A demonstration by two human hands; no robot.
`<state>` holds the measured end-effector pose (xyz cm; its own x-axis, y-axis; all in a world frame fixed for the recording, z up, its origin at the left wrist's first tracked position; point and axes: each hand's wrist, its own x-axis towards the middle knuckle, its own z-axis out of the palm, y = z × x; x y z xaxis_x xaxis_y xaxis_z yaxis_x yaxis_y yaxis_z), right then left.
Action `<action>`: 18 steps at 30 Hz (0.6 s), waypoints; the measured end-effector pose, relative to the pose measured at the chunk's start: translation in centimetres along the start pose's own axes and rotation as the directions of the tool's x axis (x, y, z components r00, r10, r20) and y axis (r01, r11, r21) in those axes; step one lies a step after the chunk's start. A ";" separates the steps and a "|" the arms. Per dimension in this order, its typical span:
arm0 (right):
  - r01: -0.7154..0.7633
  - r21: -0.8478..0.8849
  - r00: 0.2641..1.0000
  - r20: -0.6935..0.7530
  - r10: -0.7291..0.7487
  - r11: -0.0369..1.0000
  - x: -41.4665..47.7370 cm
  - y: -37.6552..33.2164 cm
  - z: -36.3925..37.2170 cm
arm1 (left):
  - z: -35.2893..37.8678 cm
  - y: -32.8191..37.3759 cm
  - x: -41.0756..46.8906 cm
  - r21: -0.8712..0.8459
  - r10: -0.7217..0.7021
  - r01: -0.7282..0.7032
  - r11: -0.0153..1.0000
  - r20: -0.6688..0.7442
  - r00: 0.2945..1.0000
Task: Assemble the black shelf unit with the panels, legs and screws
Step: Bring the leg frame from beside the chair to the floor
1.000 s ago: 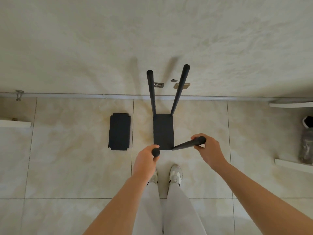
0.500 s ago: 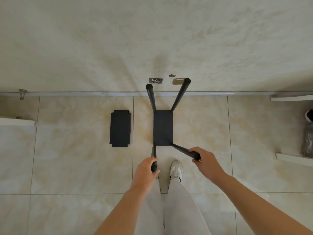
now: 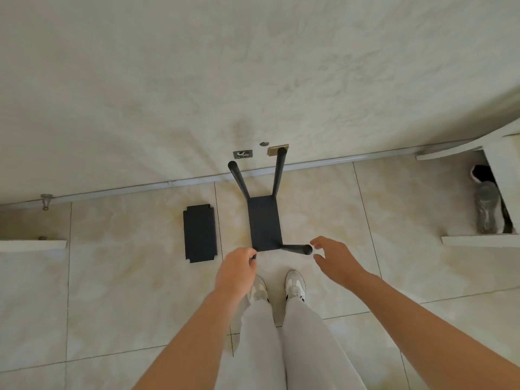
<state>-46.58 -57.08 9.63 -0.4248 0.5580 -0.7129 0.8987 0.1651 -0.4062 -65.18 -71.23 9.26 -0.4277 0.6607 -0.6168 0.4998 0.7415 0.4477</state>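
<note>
The black shelf unit [image 3: 265, 220] stands on the tiled floor in front of my feet, a black panel with black legs rising from its corners. Two far legs [image 3: 278, 170] point toward the wall. My left hand [image 3: 235, 270] grips the top of the near left leg, which it mostly hides. The near right leg [image 3: 297, 248] juts to the right. My right hand [image 3: 336, 258] hovers just right of that leg's tip, fingers spread, touching nothing. A loose black panel [image 3: 199, 233] with notched corners lies flat to the left.
A wall [image 3: 253, 80] with a baseboard pipe runs behind the unit, with small metal plates [image 3: 242, 154] low on it. White shelves [image 3: 478, 240] at right hold a shoe and a wrapped bottle. A white ledge [image 3: 31, 244] sticks in from the left. My shoes [image 3: 295, 285] stand just behind the unit.
The unit has come down onto the floor. My right hand has let go of the near right leg and opened beside it. My left hand keeps its grip.
</note>
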 end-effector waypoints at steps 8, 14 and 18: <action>-0.077 0.080 0.981 -0.169 0.090 0.994 -8.4 0.2 -2.8 | -3.4 7.3 -3.6 0.297 0.254 -0.242 0.923 0.000 0.967; -0.175 0.141 0.916 -0.339 0.214 0.974 -14.4 4.4 -4.0 | -1.2 14.8 -6.6 0.427 0.468 -0.463 0.777 0.102 0.878; -0.225 0.263 0.847 -0.424 0.322 0.938 -18.4 8.8 -5.3 | 1.8 20.1 -8.6 0.435 0.571 -0.577 0.691 0.161 0.805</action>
<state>-30.27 -61.54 22.19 -0.0243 0.8703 -0.4919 0.9099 -0.1846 -0.3716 -50.08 -62.25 22.37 0.0623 0.9367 -0.3446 0.9200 0.0799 0.3836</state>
